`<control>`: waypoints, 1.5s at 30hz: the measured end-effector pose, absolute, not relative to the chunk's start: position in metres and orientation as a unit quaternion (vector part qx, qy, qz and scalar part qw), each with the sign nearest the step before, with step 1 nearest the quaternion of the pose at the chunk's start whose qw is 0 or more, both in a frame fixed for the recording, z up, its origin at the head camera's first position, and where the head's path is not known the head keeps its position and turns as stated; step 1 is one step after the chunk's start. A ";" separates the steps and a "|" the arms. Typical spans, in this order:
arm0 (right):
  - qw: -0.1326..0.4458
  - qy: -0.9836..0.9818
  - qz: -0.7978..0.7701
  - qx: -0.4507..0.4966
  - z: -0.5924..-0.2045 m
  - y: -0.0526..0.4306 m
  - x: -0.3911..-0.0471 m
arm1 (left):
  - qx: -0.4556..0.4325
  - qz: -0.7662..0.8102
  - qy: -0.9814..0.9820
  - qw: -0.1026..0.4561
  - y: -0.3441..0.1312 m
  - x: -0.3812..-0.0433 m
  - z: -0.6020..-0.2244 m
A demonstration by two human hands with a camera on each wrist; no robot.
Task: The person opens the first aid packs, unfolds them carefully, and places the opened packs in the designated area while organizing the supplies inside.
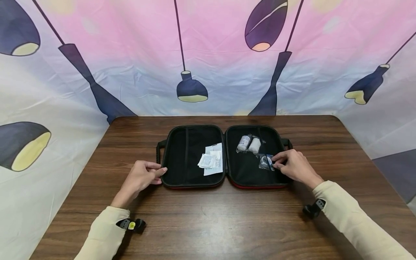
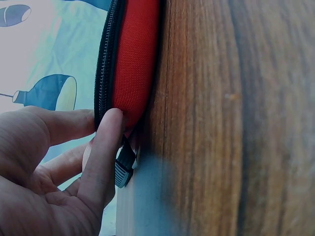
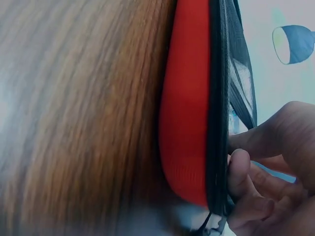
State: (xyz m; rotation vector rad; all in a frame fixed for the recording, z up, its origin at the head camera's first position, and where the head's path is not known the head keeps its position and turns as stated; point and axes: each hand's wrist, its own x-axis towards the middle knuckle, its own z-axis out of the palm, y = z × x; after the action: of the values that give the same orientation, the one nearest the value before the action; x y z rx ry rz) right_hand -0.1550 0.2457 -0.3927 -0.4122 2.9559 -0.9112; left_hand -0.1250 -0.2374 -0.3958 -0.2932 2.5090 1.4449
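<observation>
A zip case (image 1: 195,186), black inside with a red outer shell, lies opened flat on the table. My left hand (image 1: 143,176) pinches the left half's near corner, thumb on the rim; the black zip (image 2: 104,73) shows in the left wrist view. Over the right half, my right hand (image 1: 294,166) has its fingertips at the raised edge of a black mesh pocket (image 3: 241,93) and seems to pinch it. Beside those fingertips is a clear packet (image 1: 264,162) with a blue strip. Two wrapped white rolls (image 1: 254,145) sit farther back. The right fingertips are partly hidden.
White papers (image 1: 217,168) and small white sachets (image 1: 207,161) lie in the left half. Carry handles (image 1: 159,151) stick out at both outer sides. Brown wooden table (image 1: 208,224) surrounds the case, with a printed cloth (image 1: 221,57) hanging behind it.
</observation>
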 end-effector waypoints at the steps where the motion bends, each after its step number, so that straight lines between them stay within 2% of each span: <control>1: 0.009 0.947 -0.293 -0.133 -0.393 0.244 -0.156 | -0.100 0.493 0.857 0.116 -0.237 -0.125 -0.395; 11: 0.005 0.943 -0.298 -0.151 -0.394 0.235 -0.157 | -0.103 0.491 0.857 0.118 -0.238 -0.124 -0.395; 23: 0.005 0.945 -0.299 -0.132 -0.375 0.255 -0.161 | -0.056 0.458 0.880 0.116 -0.236 -0.123 -0.388; 30: 0.005 0.949 -0.294 -0.112 -0.371 0.267 -0.165 | -0.023 0.379 0.922 0.082 -0.237 -0.123 -0.377; 37: 0.006 0.951 -0.294 -0.096 -0.373 0.274 -0.166 | 0.006 0.368 0.928 0.052 -0.234 -0.130 -0.368; 45: 0.011 0.953 -0.294 -0.065 -0.378 0.280 -0.165 | 0.042 0.405 0.910 0.075 -0.217 -0.148 -0.362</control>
State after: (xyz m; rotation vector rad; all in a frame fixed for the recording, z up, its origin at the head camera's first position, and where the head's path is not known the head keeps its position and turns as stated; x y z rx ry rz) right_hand -0.1649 0.2797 -0.3784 -0.2015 2.9740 -0.9177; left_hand -0.1484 -0.2174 -0.3616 0.1248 2.7313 1.2135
